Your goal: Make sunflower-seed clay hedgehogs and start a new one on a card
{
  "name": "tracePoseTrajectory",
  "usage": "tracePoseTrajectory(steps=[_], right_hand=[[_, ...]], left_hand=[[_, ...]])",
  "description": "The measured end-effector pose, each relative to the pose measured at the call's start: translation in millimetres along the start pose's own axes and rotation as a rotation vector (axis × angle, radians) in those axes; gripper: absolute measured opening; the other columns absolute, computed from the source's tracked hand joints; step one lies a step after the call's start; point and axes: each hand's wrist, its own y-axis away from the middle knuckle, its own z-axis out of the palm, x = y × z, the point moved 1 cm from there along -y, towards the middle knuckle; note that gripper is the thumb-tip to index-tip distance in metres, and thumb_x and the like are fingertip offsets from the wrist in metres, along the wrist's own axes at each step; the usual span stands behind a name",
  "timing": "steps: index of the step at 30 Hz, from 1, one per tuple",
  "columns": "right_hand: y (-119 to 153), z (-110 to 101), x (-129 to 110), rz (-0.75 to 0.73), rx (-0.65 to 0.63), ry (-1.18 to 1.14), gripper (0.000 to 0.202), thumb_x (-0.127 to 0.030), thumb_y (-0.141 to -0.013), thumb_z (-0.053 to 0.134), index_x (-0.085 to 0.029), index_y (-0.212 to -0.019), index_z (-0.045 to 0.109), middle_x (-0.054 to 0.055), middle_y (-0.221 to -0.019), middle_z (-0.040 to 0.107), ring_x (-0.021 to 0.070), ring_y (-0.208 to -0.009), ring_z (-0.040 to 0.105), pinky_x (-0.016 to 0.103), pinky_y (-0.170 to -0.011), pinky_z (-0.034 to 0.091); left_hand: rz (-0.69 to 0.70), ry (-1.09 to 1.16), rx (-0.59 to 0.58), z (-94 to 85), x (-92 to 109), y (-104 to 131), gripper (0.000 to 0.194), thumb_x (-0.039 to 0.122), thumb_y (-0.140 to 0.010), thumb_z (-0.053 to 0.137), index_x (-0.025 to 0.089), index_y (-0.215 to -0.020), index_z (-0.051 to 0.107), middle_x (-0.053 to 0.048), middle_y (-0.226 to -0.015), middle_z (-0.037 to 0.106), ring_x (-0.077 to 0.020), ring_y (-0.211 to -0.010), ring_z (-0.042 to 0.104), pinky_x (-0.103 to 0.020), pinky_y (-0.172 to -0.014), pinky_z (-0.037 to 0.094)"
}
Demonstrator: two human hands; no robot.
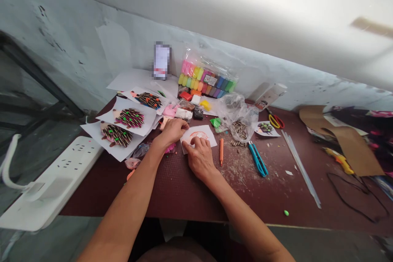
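A small white paper (209,132) with an orange drawing lies on the dark red table, between my hands. My left hand (175,131) is at its left edge, fingers bent together; what they may hold is too small to make out. My right hand (199,155) rests on the paper's lower part, fingers spread and partly covering the drawing. Just right of the paper lies an orange marker (221,152). Farther right are a plastic bag of striped seeds (239,129) and a blue cutter (258,159).
Seed-covered hedgehog pictures (129,118) are stacked at left, beside a white power strip (66,163). Colored clay packs (207,80) and a phone (161,61) stand against the wall. Scissors (276,121), clear sticks (302,170) and a yellow glue gun (340,160) lie at right.
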Motion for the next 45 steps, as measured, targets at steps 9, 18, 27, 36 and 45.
tracePoseTrajectory(steps=[9, 18, 27, 36, 45], right_hand=[[1, -2, 1, -0.011, 0.014, -0.003, 0.029, -0.018, -0.097, 0.051, -0.023, -0.119, 0.070, 0.010, -0.107, 0.060, 0.0232, -0.096, 0.046, 0.034, -0.084, 0.031], [-6, 0, 2, 0.032, 0.031, -0.013, 0.041, -0.013, -0.095, 0.050, -0.025, -0.131, 0.064, 0.011, -0.108, 0.058, 0.0237, -0.097, 0.046, 0.035, -0.084, 0.030], [-5, 0, 2, 0.036, 0.008, -0.025, 0.035, -0.014, -0.094, 0.051, -0.025, -0.122, 0.068, 0.010, -0.109, 0.058, 0.0233, -0.096, 0.046, 0.035, -0.084, 0.030], [-7, 0, 2, 0.055, 0.015, -0.050, 0.039, -0.011, -0.093, 0.051, -0.024, -0.126, 0.067, 0.011, -0.109, 0.059, 0.0233, -0.096, 0.046, 0.035, -0.084, 0.031], [-3, 0, 1, 0.014, 0.000, -0.028, 0.031, -0.015, -0.096, 0.051, -0.022, -0.121, 0.068, 0.011, -0.108, 0.060, 0.0236, -0.096, 0.046, 0.035, -0.084, 0.031]], left_hand=[[-0.002, -0.005, 0.020, 0.5, 1, 2, 0.025, 0.015, -0.081, 0.062, 0.020, -0.097, 0.081, -0.008, -0.102, 0.079, -0.0223, -0.096, 0.071, -0.030, -0.092, 0.052], [0.006, -0.003, 0.026, 1.5, 1, 1, 0.027, 0.013, -0.082, 0.060, 0.019, -0.098, 0.081, -0.009, -0.101, 0.079, -0.0225, -0.096, 0.071, -0.030, -0.092, 0.052], [0.008, -0.022, 0.002, -1.0, 3, 2, 0.029, 0.010, -0.082, 0.059, 0.017, -0.100, 0.080, -0.010, -0.103, 0.079, -0.0231, -0.097, 0.071, -0.031, -0.091, 0.052], [0.010, -0.027, 0.009, 1.3, 1, 1, 0.027, 0.013, -0.082, 0.060, 0.018, -0.099, 0.080, -0.009, -0.102, 0.079, -0.0227, -0.097, 0.071, -0.030, -0.091, 0.052], [0.001, -0.009, 0.007, 0.4, 1, 1, 0.026, 0.012, -0.082, 0.061, 0.017, -0.099, 0.080, -0.010, -0.102, 0.079, -0.0231, -0.097, 0.071, -0.031, -0.091, 0.051]])
